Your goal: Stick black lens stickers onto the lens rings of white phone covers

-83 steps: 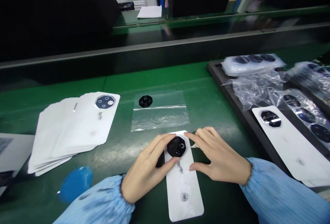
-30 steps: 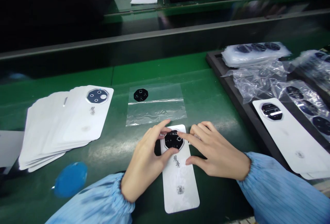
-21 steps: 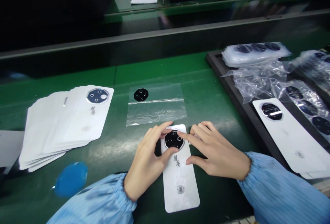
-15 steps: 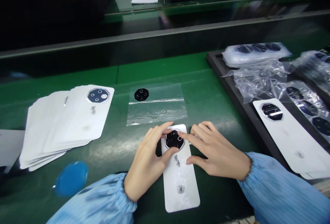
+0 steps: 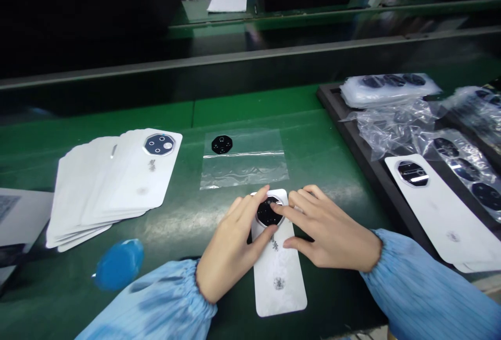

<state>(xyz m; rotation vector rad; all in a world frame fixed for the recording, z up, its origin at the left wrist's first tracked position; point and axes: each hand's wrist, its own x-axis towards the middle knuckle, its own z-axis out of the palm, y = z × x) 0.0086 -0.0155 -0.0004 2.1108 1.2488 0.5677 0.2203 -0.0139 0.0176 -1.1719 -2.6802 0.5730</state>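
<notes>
A white phone back cover with dark printed marks lies upright before me on the green bench. At its top sits a black octagonal camera lens cover in a silver rim. My left hand curves around this lens cover, index finger at its upper edge and thumb at its lower edge. From the right, the index fingertip of my right hand touches the lens cover. Its thumb is apart from that finger, at the cover's right side, and its other fingers are curled. Part of the lens cover is hidden under my fingers.
Fanned white back covers lie left, near a blue round piece. A clear plastic bag bears a loose black lens cover. On the right, a dark tray holds bagged lens covers; more white covers overlap it.
The whole view has shifted slightly, so bench items appear farther right. My left fingers stay around the lens cover, and my right index finger remains on it.
</notes>
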